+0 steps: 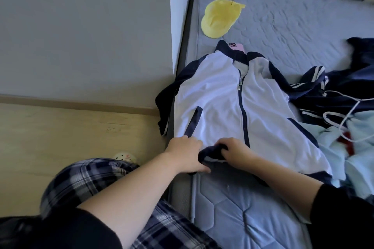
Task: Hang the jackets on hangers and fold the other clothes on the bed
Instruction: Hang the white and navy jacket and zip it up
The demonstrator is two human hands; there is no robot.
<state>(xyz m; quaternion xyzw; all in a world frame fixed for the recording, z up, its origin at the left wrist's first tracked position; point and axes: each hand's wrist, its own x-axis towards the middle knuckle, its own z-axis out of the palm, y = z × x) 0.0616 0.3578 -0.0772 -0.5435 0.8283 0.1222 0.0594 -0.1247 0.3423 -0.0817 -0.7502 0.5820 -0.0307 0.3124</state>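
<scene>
Both of your hands are down at the near hem of the white zip-up jacket with navy sleeves and collar (214,95), close together but not touching. Your right hand (237,152) is curled over the bunched navy hem band (208,156), its fingers wrapped round the dark fabric. Your left hand (185,154) sits just beside it, knuckles up, fingers bent onto the white cloth below the navy pocket trim, with the thumb stretched along under the band so that it pinches the hem. Its fingertips are tucked out of sight.

The jacket lies front-up on the grey quilted bed (303,26), along its left edge. It is zipped nearly to the collar, which points away from you. Its left sleeve slumps over the side of the bed, and its right sleeve runs into a heap of navy clothes with white stripes (344,87), so where it ends is unclear. A pink object (236,47) peeks from behind the collar, mostly covered. A thin white loop (353,110) lies on the heap; hanger or cord, you cannot tell. A yellow fabric cap (219,19) rests further up the bed.
</scene>
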